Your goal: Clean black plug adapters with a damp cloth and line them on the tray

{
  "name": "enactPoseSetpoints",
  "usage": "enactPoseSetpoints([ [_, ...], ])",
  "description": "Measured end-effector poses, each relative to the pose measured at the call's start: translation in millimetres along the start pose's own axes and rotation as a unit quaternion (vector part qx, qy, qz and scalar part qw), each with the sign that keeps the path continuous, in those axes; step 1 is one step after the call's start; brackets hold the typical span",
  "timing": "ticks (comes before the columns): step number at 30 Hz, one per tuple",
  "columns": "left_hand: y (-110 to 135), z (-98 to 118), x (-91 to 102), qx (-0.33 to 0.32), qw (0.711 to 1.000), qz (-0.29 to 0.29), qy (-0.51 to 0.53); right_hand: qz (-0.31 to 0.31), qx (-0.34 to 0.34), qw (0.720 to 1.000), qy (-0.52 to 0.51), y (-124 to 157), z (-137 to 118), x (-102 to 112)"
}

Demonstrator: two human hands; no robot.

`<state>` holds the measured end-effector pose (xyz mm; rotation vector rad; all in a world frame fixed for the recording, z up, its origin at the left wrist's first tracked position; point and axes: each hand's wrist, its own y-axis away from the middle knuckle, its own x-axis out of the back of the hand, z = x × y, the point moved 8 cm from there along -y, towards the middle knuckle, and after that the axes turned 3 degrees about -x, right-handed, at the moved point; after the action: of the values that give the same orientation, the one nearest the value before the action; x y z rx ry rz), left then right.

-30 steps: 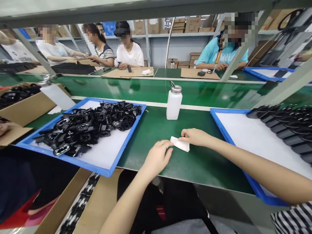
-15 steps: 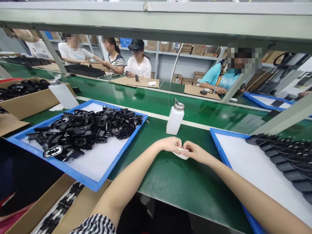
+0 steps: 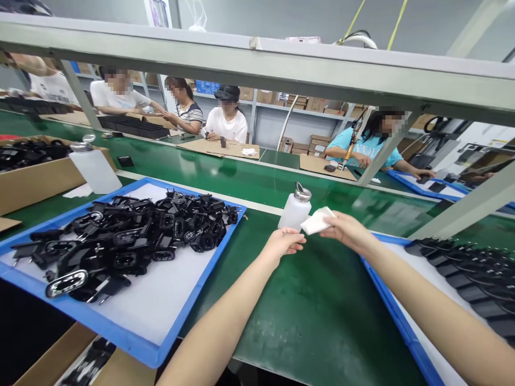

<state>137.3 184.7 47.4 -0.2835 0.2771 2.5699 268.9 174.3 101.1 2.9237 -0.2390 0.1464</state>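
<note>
My right hand [image 3: 348,231] pinches a small folded white cloth [image 3: 317,221] and holds it up beside the white pump bottle [image 3: 295,208] with the metal cap. Just below and left of the cloth, my left hand [image 3: 285,240] hovers with its fingers loosely spread and nothing in them, close to the bottle's base. Both hands are above the green bench top [image 3: 306,311]. A blue tray [image 3: 132,343] at the left holds a heap of black plug parts [image 3: 137,230].
A second blue tray [image 3: 396,316] at the right carries rows of black parts [image 3: 475,273]. Another pump bottle [image 3: 94,166] and a cardboard box [image 3: 36,179] stand at far left. Several people work across the green conveyor [image 3: 249,169]. A metal rail [image 3: 257,61] crosses overhead.
The cloth lay on the bench under both hands; my right hand has lifted it toward the bottle. My left hand has let go and opened. The view has tilted upward.
</note>
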Motion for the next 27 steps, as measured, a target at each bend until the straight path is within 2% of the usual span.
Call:
enactPoseSetpoints([
  [3,-1,-6,-2.5,0.022,1.0,-0.004,-0.003,0.138,0.073,0.985,0.078,-17,-49,30],
  [5,-2,-11,-4.9,0.034,0.999,-0.007,-0.016,0.196,0.135,0.964,0.121,-25,-75,31],
  [7,-3,-14,-6.9,0.041,0.999,-0.01,-0.032,0.223,0.184,0.947,0.14,-30,-86,18],
  [11,-4,-18,-7.0,0.043,0.997,-0.004,-0.064,0.263,0.304,0.9,0.167,-17,-85,-13],
  [13,-5,-19,-6.3,0.04,0.996,0.0,-0.081,0.278,0.347,0.877,0.185,-6,-81,-23],
  [22,-8,-27,-14.1,0.017,0.988,-0.027,-0.149,0.259,0.408,0.86,0.166,-1,-71,-17],
  [27,-11,-30,-10.6,-0.001,0.984,-0.009,-0.177,0.258,0.419,0.846,0.205,0,-69,-20],
])
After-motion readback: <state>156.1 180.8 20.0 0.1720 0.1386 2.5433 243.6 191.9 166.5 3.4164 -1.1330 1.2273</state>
